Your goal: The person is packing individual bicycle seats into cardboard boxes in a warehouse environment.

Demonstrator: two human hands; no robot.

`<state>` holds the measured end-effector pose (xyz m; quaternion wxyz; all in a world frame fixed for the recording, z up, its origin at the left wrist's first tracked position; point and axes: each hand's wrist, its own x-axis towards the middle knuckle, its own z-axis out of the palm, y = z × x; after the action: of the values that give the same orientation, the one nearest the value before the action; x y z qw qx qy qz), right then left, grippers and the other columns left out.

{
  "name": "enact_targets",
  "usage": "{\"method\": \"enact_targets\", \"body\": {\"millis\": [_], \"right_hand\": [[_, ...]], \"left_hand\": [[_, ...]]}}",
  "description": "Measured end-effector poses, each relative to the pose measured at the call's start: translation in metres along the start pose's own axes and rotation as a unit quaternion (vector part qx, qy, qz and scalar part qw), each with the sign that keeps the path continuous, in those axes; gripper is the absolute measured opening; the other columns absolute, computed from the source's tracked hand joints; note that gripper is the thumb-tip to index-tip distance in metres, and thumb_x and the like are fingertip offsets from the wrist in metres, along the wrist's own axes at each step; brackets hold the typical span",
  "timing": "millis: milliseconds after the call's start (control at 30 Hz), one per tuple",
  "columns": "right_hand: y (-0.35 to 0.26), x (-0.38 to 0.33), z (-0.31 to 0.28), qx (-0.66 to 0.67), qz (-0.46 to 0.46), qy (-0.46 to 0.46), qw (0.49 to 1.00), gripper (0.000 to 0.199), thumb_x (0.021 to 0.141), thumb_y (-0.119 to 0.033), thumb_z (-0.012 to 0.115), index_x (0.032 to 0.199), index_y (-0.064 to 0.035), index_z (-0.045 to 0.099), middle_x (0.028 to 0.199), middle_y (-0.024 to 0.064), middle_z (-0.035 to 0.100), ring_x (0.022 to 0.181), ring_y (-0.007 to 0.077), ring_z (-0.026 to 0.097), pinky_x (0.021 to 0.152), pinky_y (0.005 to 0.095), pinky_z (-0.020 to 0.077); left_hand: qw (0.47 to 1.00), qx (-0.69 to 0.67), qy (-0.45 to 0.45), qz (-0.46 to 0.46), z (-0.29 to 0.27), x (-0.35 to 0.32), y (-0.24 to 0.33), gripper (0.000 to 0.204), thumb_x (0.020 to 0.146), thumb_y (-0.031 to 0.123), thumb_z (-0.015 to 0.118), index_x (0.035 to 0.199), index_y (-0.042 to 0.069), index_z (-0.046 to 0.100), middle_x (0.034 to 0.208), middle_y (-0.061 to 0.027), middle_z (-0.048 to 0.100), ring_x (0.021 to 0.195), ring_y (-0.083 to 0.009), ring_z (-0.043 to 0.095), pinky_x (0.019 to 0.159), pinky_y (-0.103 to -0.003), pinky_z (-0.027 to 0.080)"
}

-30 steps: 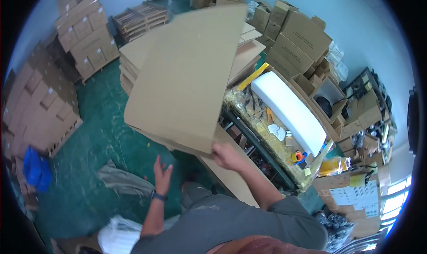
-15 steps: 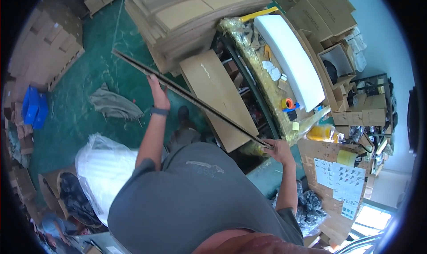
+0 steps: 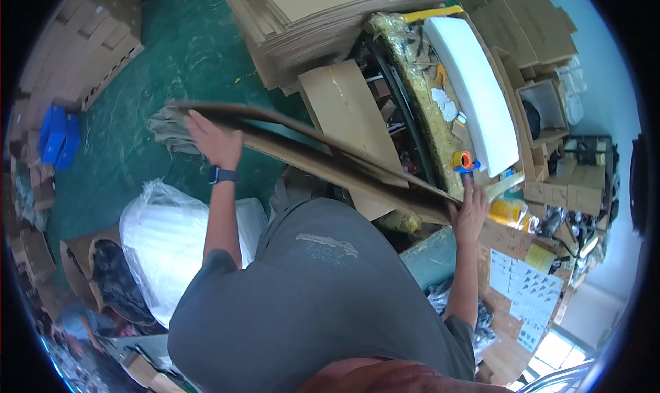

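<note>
A long brown cardboard box (image 3: 302,160) is in the air in front of me, slanting from far left to near right. Its long walls stand apart, with a narrow gap between them; the far wall is blurred. My left hand (image 3: 216,142), with a dark watch on its wrist, presses against the box's far-left end, fingers stretched. At the near-right end, my right hand (image 3: 470,213) bears on the corner, fingers extended and thumb by the edge. Between them the two hands hold the box up. Beneath it lies a flat brown cardboard panel (image 3: 344,107).
Right of the box stands a cluttered bench (image 3: 416,83) with a long white foam piece (image 3: 474,94) and orange tape (image 3: 462,159). Stacked cardboard sheets (image 3: 295,32) rise beyond. Plastic-wrapped white goods (image 3: 161,248) are at left, near a grey cloth (image 3: 172,128) and blue bins (image 3: 58,137).
The flat, edge-on cardboard has spread into an open box shape. My left hand has moved left and down to its end; my right hand has shifted right and slightly up. The view has shifted.
</note>
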<state>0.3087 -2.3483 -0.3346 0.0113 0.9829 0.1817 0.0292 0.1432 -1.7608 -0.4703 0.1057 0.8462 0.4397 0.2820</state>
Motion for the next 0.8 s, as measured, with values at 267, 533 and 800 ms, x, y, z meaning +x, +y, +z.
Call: {"method": "enact_targets", "body": {"millis": [267,533,800], "right_hand": [[0.086,-0.073,0.145,0.683,0.47,0.207,0.52,0.067,0.09,-0.007,0.072,0.152,0.0024,0.046,0.138,0.0171,0.063,0.117,0.0294,0.065,0.097,0.0418,0.0556],[0.091,0.011,0.068,0.275,0.442,-0.131,0.844,0.04,0.086,-0.012,0.066,0.122,0.0047,0.067,0.103,0.0236,0.076,0.094,0.0358,0.074,0.085,0.0441,0.0579],[0.026,-0.015,0.099,0.308,0.322,-0.025,0.895,0.052,0.087,0.002,0.058,0.139,0.0027,0.061,0.118,0.0142,0.074,0.115,0.0318,0.069,0.1,0.0431,0.0536]], "left_hand": [[0.869,0.139,-0.354,0.316,0.01,0.164,-0.005,0.035,0.097,0.047,0.069,0.101,0.013,0.076,0.088,-0.0168,0.075,0.087,-0.0407,0.072,0.074,-0.054,0.057],[0.804,-0.155,-0.482,0.314,0.134,0.285,0.076,0.046,0.106,0.033,0.058,0.137,-0.001,0.058,0.126,-0.0271,0.07,0.12,-0.0441,0.066,0.099,-0.047,0.053],[0.831,-0.256,-0.44,0.225,0.167,0.193,0.132,0.05,0.104,0.006,0.052,0.154,0.003,0.049,0.144,-0.0226,0.062,0.135,-0.0364,0.059,0.112,-0.04,0.044]]}}
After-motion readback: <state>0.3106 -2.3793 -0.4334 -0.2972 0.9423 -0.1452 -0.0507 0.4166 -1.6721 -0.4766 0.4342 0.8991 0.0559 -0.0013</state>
